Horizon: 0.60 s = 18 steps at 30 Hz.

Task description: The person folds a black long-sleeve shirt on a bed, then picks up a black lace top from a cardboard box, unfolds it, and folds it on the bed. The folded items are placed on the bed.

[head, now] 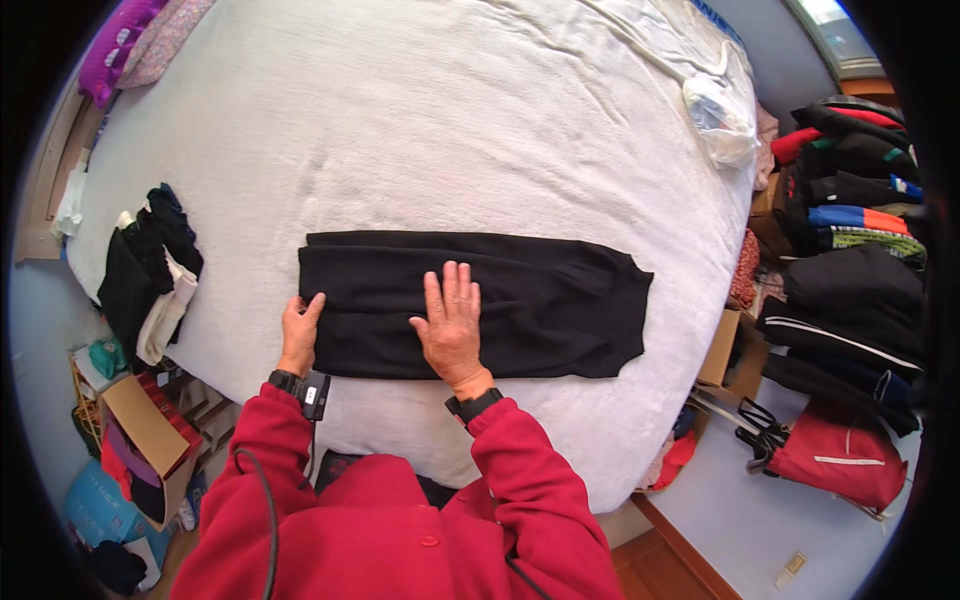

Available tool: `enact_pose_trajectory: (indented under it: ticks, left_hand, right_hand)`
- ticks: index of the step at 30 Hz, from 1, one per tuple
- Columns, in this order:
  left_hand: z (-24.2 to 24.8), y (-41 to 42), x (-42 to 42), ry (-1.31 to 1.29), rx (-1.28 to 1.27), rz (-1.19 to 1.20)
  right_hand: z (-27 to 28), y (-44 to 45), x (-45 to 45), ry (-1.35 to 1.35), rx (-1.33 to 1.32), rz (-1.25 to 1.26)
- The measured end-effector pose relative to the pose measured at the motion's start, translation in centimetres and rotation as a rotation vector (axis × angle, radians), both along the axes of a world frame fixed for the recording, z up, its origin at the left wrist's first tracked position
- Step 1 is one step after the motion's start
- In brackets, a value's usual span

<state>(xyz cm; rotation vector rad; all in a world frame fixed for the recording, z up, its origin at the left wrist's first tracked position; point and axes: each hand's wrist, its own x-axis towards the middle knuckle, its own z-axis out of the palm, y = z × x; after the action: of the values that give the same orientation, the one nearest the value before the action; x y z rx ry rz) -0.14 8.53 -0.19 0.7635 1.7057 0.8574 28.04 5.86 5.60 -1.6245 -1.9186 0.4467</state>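
Note:
A black garment [540, 307] lies folded lengthwise on a bed with a white plush cover [450, 150]. My left hand [301, 330] is at the garment's left end, thumb on top and the fingers partly hidden by the edge; whether they pinch the cloth is unclear. Flat on the middle of the garment rests my right hand [452, 330], palm down with fingers spread. Both wrists wear black straps, and a small black device [316, 396] sits at the left one.
Dark and white folded clothes [150, 277] lie at the bed's left edge. A white plastic bag [721, 124] is at the upper right. Beyond the right edge are piled clothes [855, 277], a cardboard box [720, 349] and a red bag [840, 457]. An open box [146, 424] stands lower left.

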Motion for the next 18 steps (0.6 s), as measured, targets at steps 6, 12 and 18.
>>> enact_pose_trajectory:
  ticks: [6, 12, 18]
  left_hand:
    - [2.1, 0.6, 0.5, -0.515, -0.093, 0.097]
    - [5.5, 1.1, 3.5, -0.382, 0.098, 0.018]
    - [11.3, 0.8, 13.4, 0.185, 0.418, -0.434]
  right_hand:
    - [-2.9, 2.4, -4.8, -0.132, -0.207, 0.064]
    - [-4.1, 2.4, -4.7, -0.105, -0.239, 0.075]
    - [-1.7, 1.1, -0.4, 1.087, -0.222, -0.158]
